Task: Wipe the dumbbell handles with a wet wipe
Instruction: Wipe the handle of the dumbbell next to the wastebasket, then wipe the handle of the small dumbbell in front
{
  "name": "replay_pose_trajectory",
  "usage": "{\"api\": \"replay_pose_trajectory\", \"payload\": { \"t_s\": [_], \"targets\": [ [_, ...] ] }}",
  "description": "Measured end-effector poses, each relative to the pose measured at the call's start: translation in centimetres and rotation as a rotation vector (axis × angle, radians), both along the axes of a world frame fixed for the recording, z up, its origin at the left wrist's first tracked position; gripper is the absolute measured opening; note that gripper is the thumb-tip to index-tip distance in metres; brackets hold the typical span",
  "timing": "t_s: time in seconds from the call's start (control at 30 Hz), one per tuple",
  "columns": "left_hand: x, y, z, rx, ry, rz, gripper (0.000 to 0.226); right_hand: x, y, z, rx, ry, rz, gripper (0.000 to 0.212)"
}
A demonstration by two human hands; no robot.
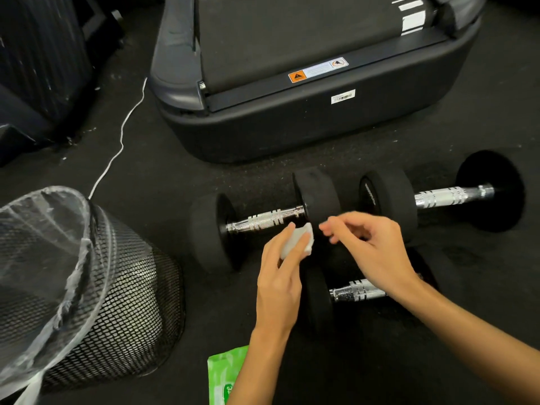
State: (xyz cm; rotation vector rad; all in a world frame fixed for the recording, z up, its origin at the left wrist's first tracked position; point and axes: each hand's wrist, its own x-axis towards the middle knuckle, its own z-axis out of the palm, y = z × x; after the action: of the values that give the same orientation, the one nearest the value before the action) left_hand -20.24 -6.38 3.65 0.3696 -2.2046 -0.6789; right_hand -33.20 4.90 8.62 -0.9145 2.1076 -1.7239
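Head view: the left hand [279, 283] pinches a small folded white wet wipe [295, 242] between thumb and fingers, held just in front of the ribbed chrome handle [266, 221] of the nearest-left black dumbbell on the dark floor — whether it touches the metal I cannot tell. The right hand [369, 249] hovers beside it, fingers loosely curled, holding nothing. Wiping looks to be only starting, I judge; no handle looks wet. Left to do: this handle, the far-right chrome handle [451, 197] and the near one [358, 290], half hidden under the right wrist. The green wipe packet [223, 375] is cut off at the frame's bottom — its label unreadable.
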Motion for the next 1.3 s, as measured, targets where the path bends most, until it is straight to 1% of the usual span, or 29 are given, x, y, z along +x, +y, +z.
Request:
{"api": "replay_pose_trajectory", "payload": {
  "t_s": [0.07, 0.17, 0.23, 0.3, 0.33, 0.4, 0.47, 0.57, 0.67, 0.73, 0.77, 0.83, 0.9, 0.93, 0.97, 1.0, 1.1, 1.13, 1.23, 1.3],
  "targets": [
    [0.3, 0.8, 0.7, 0.011, 0.021, -0.05, 0.046, 0.9, 1.0, 0.5, 0.022, -0.136, 0.03, 0.013],
    [0.4, 1.5, 1.5, -0.004, 0.026, -0.092, 0.043, 1.3, 2.0, 0.6, 0.059, -0.379, 0.122, 0.031],
    [0.5, 2.2, 2.0, -0.006, 0.024, -0.111, 0.039, 1.4, 2.4, 0.5, 0.044, -0.544, 0.149, 0.037],
    [0.6, 2.8, 2.3, 0.006, 0.017, -0.132, 0.037, 1.4, 2.7, 0.3, 0.051, -0.662, 0.183, 0.044],
    [0.6, 3.1, 2.4, 0.017, 0.015, -0.144, 0.038, 1.3, 2.9, 0.2, 0.069, -0.702, 0.216, 0.046],
    [0.6, 3.3, 2.5, 0.044, 0.027, -0.182, 0.042, 1.2, 3.2, 0.2, 0.098, -0.77, 0.284, 0.041],
    [0.9, 3.4, 2.6, 0.075, 0.057, -0.211, 0.046, 1.0, 3.5, 0.3, 0.076, -0.825, 0.316, 0.038],
    [1.2, 4.1, 3.4, 0.215, 0.043, -0.18, 0.055, 0.7, 4.0, 0.3, 0.014, -0.811, 0.352, 0.034],
    [1.3, 4.3, 3.1, 0.299, -0.009, -0.154, 0.06, 0.6, 5.0, -0.3, 0.01, -0.689, 0.284, 0.026],
    [1.3, 4.1, 2.3, 0.291, -0.116, -0.121, 0.067, 0.4, 5.7, -1.0, 0.02, -0.561, 0.215, 0.017],
    [1.4, 3.9, 1.9, 0.26, -0.207, -0.096, 0.072, 0.3, 5.9, -1.4, 0.028, -0.485, 0.179, 0.012],
    [1.7, 3.8, 1.1, 0.134, -0.44, -0.066, 0.088, 0.3, 6.4, -2.2, 0.065, -0.273, 0.115, 0.007],
    [1.8, 4.1, 0.5, 0.021, -0.681, -0.091, 0.109, 0.6, 6.5, -3.4, 0.13, -0.023, 0.085, 0.01],
    [1.9, 4.3, 0.2, -0.022, -0.773, -0.102, 0.118, 0.8, 6.4, -4.1, 0.164, 0.073, 0.108, 0.011],
    [1.9, 4.4, 0.0, -0.063, -0.839, -0.107, 0.125, 1.1, 6.4, -5.0, 0.203, 0.148, 0.158, 0.013],
    [2.0, 4.4, -0.2, -0.111, -0.883, -0.107, 0.129, 1.4, 6.3, -6.0, 0.248, 0.227, 0.221, 0.021],
    [1.9, 4.0, 0.1, -0.239, -0.981, -0.099, 0.129, 2.7, 7.2, -9.2, 0.38, 0.486, 0.416, 0.057],
    [1.8, 3.9, 0.4, -0.25, -1.018, -0.104, 0.129, 3.0, 7.9, -9.8, 0.413, 0.566, 0.438, 0.064],
    [1.5, 3.8, 0.8, -0.305, -1.087, -0.093, 0.125, 3.1, 9.9, -10.5, 0.511, 0.793, 0.449, 0.068],
    [1.5, 4.0, 0.7, -0.289, -1.097, -0.093, 0.123, 2.6, 9.8, -10.3, 0.559, 0.857, 0.452, 0.066]
  ]
}}
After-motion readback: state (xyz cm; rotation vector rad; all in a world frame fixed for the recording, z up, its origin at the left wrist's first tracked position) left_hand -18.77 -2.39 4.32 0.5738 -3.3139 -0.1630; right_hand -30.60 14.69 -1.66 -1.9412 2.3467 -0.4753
